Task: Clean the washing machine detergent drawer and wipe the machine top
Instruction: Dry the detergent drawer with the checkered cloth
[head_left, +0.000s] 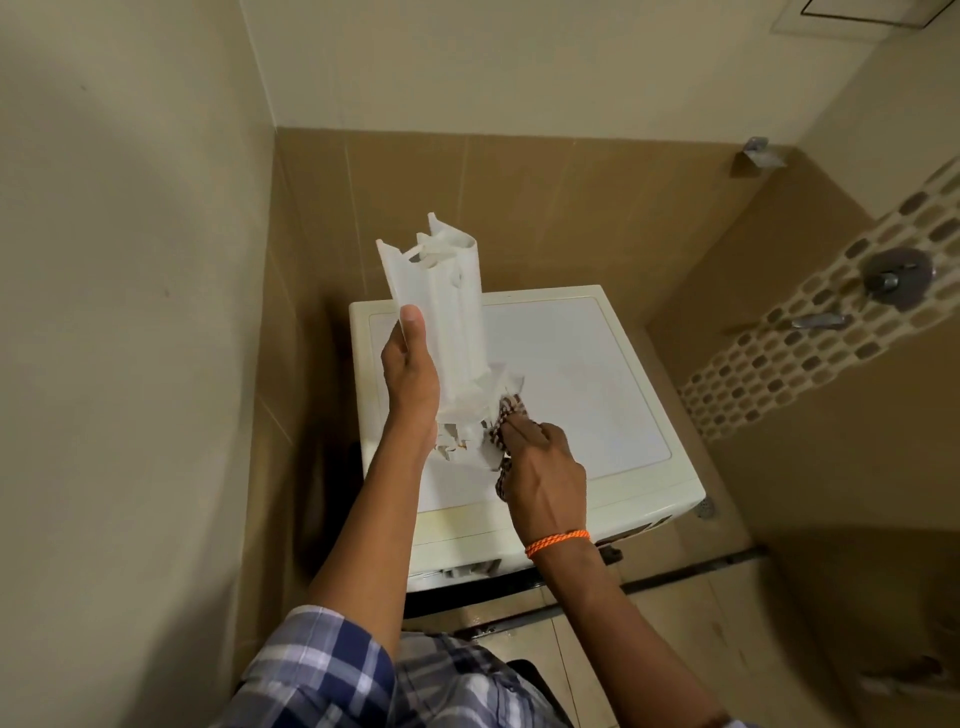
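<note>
1. Detergent drawer (447, 322): a white plastic tray with long compartments, held up on end above the washing machine top (582, 374), its lower end down near the machine's front left part
2. The left hand (410, 374) grips the drawer along its left side, thumb lying straight up the drawer's wall and the other fingers hidden behind the plastic
3. The right hand (540, 462) has its fingers curled round a checked brown-and-white cloth (506, 415) and presses it against the drawer's lower right end; part of the cloth hangs below the palm
4. An orange cord bracelet (558, 541) sits on the right wrist
5. The machine top is a cream panel with a paler inset, standing in the corner between a plain wall on the left and brown tiles behind
6. At the machine's front edge a dark slot (470, 569) shows beneath the top panel, partly covered by the right forearm; what is inside it cannot be made out
7. On the tiled wall to the right are a round metal shower valve (896, 273) and a spout (821, 321) set in a band of mosaic tiles
8. A blue-and-white checked sleeve (322, 670) covers the left upper arm at the bottom of the view
</note>
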